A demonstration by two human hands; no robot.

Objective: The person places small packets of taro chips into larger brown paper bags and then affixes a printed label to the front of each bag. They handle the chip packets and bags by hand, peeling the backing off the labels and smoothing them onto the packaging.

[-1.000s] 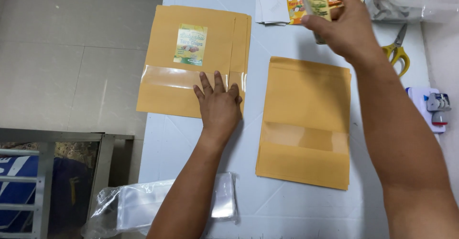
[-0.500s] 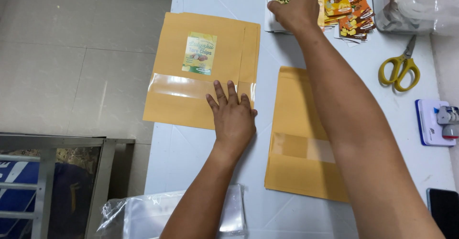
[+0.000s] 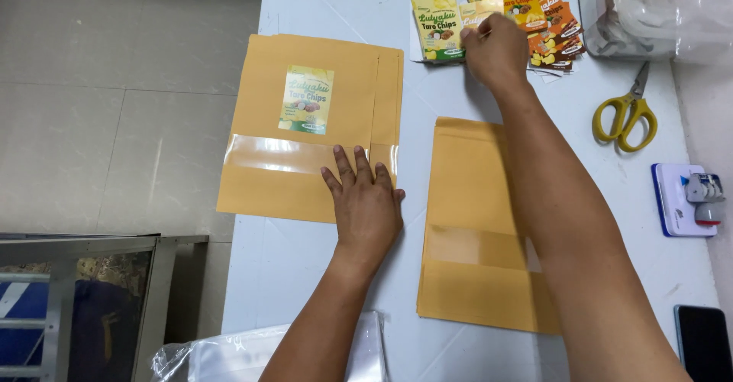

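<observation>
Kraft pouches (image 3: 305, 168), stacked at the table's left edge, topmost bearing a green-and-yellow label (image 3: 307, 99) above a clear window strip. Left hand (image 3: 368, 206) flat on the stack's lower right corner, fingers spread, palm down, pinching nothing. Second pouch pile (image 3: 469, 229) just right of that hand, unlabelled, partly under the right forearm. Right hand (image 3: 496, 46) stretched to the far edge of the white table (image 3: 321, 275), fingers curled down onto a fan of stickers (image 3: 527, 15), yellow and orange; whether pinching one or only pressing, cannot tell. Loose yellow sticker (image 3: 437, 27) just left of that hand, touching the fan. Yellow-handled scissors (image 3: 626, 111) well right of the stickers, blades toward a clear plastic tub (image 3: 649, 11) in the far right corner. Small blue-and-white gadget (image 3: 683, 199) near the right edge, dark phone (image 3: 702, 340) below it. Crumpled clear bags (image 3: 290, 355) at the near edge, beside the left forearm.
</observation>
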